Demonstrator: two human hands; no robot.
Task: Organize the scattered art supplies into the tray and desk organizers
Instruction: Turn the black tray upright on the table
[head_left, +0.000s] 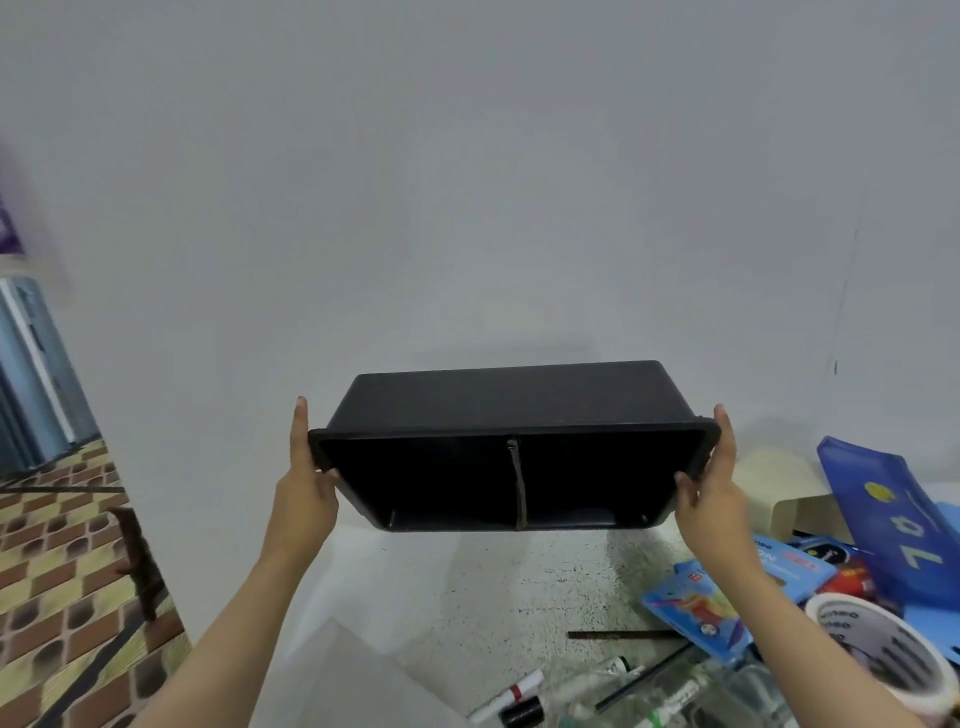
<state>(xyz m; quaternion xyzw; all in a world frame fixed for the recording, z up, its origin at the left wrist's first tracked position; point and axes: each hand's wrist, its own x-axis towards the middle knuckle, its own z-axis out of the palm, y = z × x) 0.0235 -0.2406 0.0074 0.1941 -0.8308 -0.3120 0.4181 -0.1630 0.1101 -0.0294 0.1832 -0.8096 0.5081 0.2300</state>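
Black tray (498, 400) hangs in the air above the speckled table (467, 597), tipped so its open side faces us, a single divider (517, 488) splitting it into two compartments; we grip its left end with our left hand (306, 493) and its right end with our right hand (711, 488), thumbs hooked inside the rim; a tape roll (878, 649), blue packs (696, 608) and a marker (511, 696) lie scattered at lower right

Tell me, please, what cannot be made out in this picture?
Head view:
- Hidden by the tray: table behind it.
- Cut off at the bottom edge: markers.
- Too blurred to read: print on the tape roll.
- Blurred, cut by the left edge: purple thing.
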